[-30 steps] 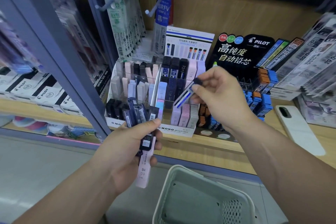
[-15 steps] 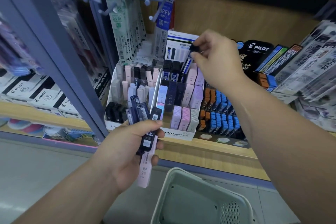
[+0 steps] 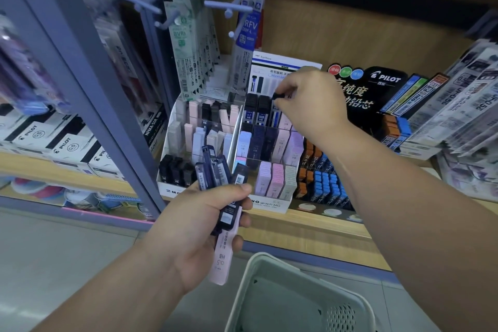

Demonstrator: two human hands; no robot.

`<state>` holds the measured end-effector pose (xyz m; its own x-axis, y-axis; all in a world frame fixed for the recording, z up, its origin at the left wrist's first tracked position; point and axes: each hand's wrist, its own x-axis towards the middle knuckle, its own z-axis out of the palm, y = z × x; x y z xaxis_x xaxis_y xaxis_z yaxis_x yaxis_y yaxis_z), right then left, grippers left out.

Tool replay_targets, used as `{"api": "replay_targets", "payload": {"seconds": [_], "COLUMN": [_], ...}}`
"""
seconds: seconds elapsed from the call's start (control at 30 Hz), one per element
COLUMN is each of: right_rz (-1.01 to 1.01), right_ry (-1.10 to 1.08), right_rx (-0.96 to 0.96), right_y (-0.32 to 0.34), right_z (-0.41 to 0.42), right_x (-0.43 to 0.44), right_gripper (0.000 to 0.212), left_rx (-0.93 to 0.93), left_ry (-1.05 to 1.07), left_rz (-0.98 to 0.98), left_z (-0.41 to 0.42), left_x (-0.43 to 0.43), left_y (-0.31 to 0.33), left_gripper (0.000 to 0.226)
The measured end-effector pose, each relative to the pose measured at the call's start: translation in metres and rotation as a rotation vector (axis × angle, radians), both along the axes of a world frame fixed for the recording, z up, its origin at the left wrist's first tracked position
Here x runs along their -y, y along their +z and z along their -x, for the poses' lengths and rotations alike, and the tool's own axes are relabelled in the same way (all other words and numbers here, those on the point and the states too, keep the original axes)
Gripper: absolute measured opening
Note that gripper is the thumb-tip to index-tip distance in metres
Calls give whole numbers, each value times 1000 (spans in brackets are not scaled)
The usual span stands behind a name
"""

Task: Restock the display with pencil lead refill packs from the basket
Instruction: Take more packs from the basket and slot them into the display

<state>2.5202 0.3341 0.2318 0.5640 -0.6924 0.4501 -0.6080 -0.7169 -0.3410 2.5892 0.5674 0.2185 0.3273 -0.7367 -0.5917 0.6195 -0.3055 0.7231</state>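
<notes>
the right hand (image 3: 310, 100) is pinching the black cap of a slim blue-striped lead refill pack (image 3: 279, 95), holding it upright at the back row of the white cardboard tiered display (image 3: 269, 203). blue metal peg hooks (image 3: 226, 5) are jutting overhead, and a black pilot sign (image 3: 385, 79) is crowding the right side. the left hand (image 3: 199, 232) is gripping a fan of dark and pink refill packs (image 3: 223, 256) beside the pale green plastic basket (image 3: 269, 257).

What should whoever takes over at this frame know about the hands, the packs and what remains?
Right hand pinches one refill pack by its black cap, at the back row of the white MONO display.
Left hand grips a fan of packs, dark ones and a pink one.
Basket below, mostly out of frame.
Done: most slots hold packs.
Left: seat this pack, then shelve the fan.
</notes>
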Motion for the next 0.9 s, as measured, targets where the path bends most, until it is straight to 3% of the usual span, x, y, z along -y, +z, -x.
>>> {"api": "replay_targets", "payload": {"seconds": [0.37, 0.67, 0.77, 0.83, 0.9], "right_rz": [-102, -29, -36, -154, -473], "right_ry": [11, -15, 22, 64, 129], "right_rx": [99, -158, -105, 20, 99], "right_y": [-4, -6, 4, 16, 26], "right_z": [1, 1, 10, 25, 45], "right_x": [-3, -3, -14, -34, -60], "right_gripper": [9, 13, 17, 16, 14], "left_rx": [-7, 5, 23, 38, 56], "left_ry": [2, -17, -40, -54, -80], "left_rz": [20, 41, 63, 76, 90], "left_z": [4, 4, 5, 6, 7], "left_x": [0, 2, 3, 5, 6], "left_y": [5, 6, 6, 6, 6], "left_gripper": [22, 27, 23, 21, 19]}}
